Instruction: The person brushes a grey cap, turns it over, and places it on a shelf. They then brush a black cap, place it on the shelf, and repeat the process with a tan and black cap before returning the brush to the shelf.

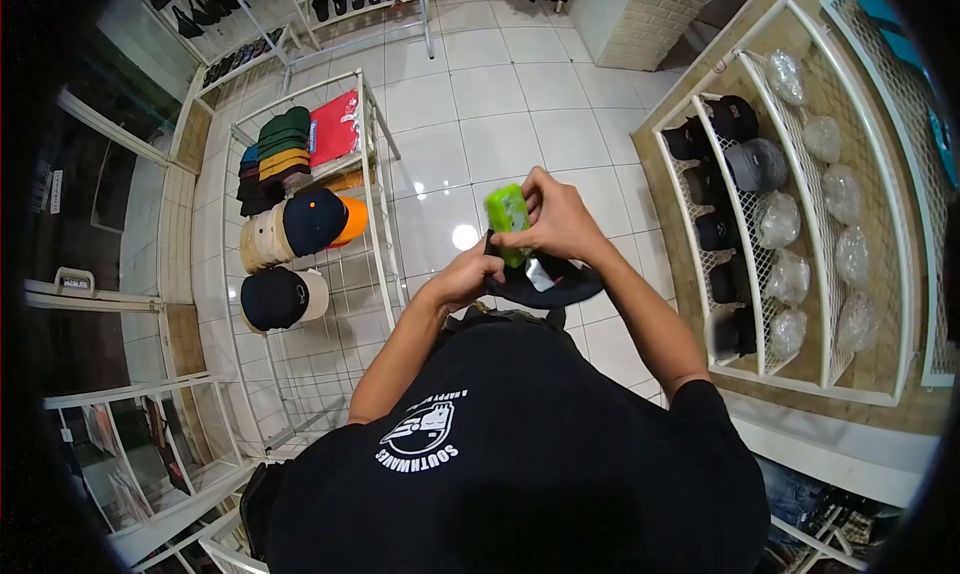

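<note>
Head view shows a black cap (545, 282) held in mid-air at chest height, above the tiled floor (500, 104), with nothing under it. The left hand (465, 277) pinches the cap's near edge, fingers curled tight on the fabric. The right hand (555, 219) grips a green tagging tool (507, 217), pressing its tip toward the cap. With only 2 hands as support, the cap could slip and drop, or the tool's tip could jab the left fingers. A white wire rack (375, 164) of caps stands to the left.
</note>
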A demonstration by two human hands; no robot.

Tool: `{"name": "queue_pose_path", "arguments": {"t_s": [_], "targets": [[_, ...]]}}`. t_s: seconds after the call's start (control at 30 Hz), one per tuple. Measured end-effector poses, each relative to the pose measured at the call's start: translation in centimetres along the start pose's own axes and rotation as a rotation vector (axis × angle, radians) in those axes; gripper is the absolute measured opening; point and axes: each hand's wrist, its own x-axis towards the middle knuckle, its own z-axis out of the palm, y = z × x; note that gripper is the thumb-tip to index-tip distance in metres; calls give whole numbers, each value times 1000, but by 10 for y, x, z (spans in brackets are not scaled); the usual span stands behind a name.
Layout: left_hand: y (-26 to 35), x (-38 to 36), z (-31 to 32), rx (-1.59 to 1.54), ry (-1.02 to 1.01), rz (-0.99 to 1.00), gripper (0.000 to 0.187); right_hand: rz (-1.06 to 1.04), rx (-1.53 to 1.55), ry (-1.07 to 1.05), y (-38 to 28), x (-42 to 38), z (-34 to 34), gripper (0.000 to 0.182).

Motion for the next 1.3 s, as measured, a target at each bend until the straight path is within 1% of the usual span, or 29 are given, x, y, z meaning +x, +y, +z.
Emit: {"name": "queue_pose_path", "arguments": {"t_s": [0.03, 0.1, 0.17, 0.2, 0.23, 0.27, 0.3, 0.33, 0.4, 0.47, 0.5, 0.53, 0.6, 0.63, 0.67, 0.73, 0.77, 0.8, 0.87, 0.9, 0.93, 1.0, 1.03, 1.07, 1.13, 1.17, 1.2, 1.27, 1.3], "targets": [[0, 0, 0, 53, 5, -10, 62, 23, -31, 46, 5, 2, 0, 73], [4, -8, 3, 26, -4, 21, 66, 46, -65, 96, 9, 6, -4, 73], [2, -6, 0, -11, -15, 55, 70, 36, -240, 217, 5, 8, -9, 71], [0, -2, -3, 5, -14, 24, 76, 36, -243, 214, 0, 5, -6, 71], [0, 2, -6, 24, -12, -4, 82, -3, -166, 114, -7, 1, -1, 71], [-3, 2, -9, 24, -9, -5, 82, -38, -85, 12, -11, -2, 4, 70], [0, -3, -7, 38, -12, 37, 85, -40, -112, 63, -3, 0, 1, 69], [2, -7, -5, 52, -18, 82, 88, 0, -125, 171, 5, 4, -3, 69], [5, -8, -3, 88, -16, 137, 86, 58, -179, 288, 8, 9, -13, 70], [5, -10, 1, 103, 22, 192, 85, -3, -176, 195, -2, 2, -11, 71], [7, -13, 3, 106, 20, 141, 88, -113, -102, 99, -7, -1, -5, 71], [6, -13, 3, 109, 20, 136, 88, -90, 13, 3, -12, -3, 0, 70], [6, -10, 1, 98, -33, 139, 88, -48, 4, 145, -4, 2, -2, 68], [5, -7, -3, 92, -29, 158, 87, 3, -39, 207, 0, 7, -8, 67], [5, -4, -4, 90, -30, 165, 87, -3, -44, 208, 2, 9, -10, 67], [9, -10, 0, 138, 12, 179, 86, 52, -162, 322, -3, 5, -8, 66], [5, -7, -4, 142, 13, 180, 86, -24, -152, 295, -5, 1, -5, 65], [2, -5, -7, 141, 12, 127, 86, -79, -117, 229, -11, -4, -2, 65], [-6, -4, -12, 137, 13, 66, 85, -118, 2, 96, -7, -8, 10, 64], [-1, -10, -5, 130, 7, 97, 84, -64, -42, 113, -5, -8, 7, 65], [3, -12, -1, 124, -1, 134, 83, -2, -28, 198, 4, -7, 6, 66], [2, -9, -4, 143, -2, 171, 82, 90, -170, 342, 15, 0, -4, 67], [1, -12, -2, 133, 29, 161, 81, 76, -176, 359, 18, 0, -6, 69], [3, -12, -2, 126, 61, 154, 81, 71, -176, 357, 19, -2, -4, 69], [3, -12, 4, 134, 56, 175, 80, -7, 25, 169, -1, -13, 0, 72], [1, -12, 6, 143, 42, 189, 79, -15, 39, 89, -8, -15, 2, 72], [2, -13, 4, 147, 38, 183, 79, -9, 42, 95, -3, -15, 2, 72], [4, -13, -3, 138, 48, 231, 78, 38, -138, 280, 15, -7, -6, 70], [6, -12, -5, 96, 56, 238, 81, 136, -150, 382, 17, -2, -11, 68]]}}
